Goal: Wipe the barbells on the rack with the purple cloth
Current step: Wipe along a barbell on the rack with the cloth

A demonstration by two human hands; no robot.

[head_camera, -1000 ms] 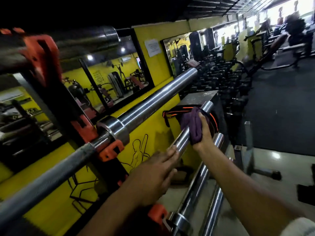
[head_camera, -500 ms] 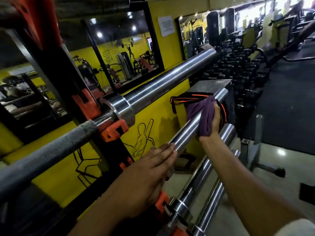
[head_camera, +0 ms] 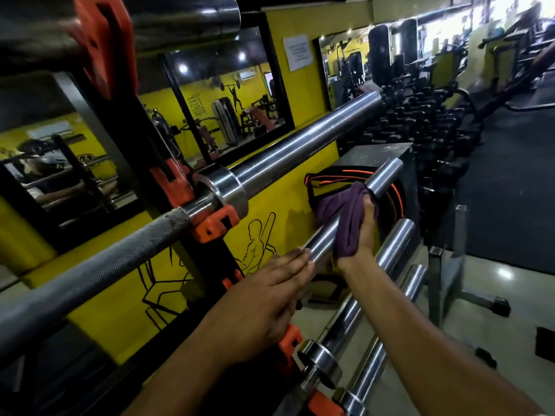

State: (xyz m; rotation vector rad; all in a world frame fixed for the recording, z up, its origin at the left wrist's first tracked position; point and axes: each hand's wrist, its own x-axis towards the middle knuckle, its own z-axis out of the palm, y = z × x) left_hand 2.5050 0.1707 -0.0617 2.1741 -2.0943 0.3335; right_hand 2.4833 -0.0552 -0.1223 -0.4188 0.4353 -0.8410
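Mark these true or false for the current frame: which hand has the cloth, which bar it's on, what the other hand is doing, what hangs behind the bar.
1. The right hand grips the purple cloth. True.
2. The cloth is wrapped on the top barbell. False: it sits on the second barbell, one level lower.
3. The left hand rests with straight fingers on that same second bar. True.
4. The left hand holds a spray bottle. False: it holds nothing.
5. A black strap with orange trim hangs behind the bar being wiped. True.
6. The rack's bar hooks are blue. False: they are orange.
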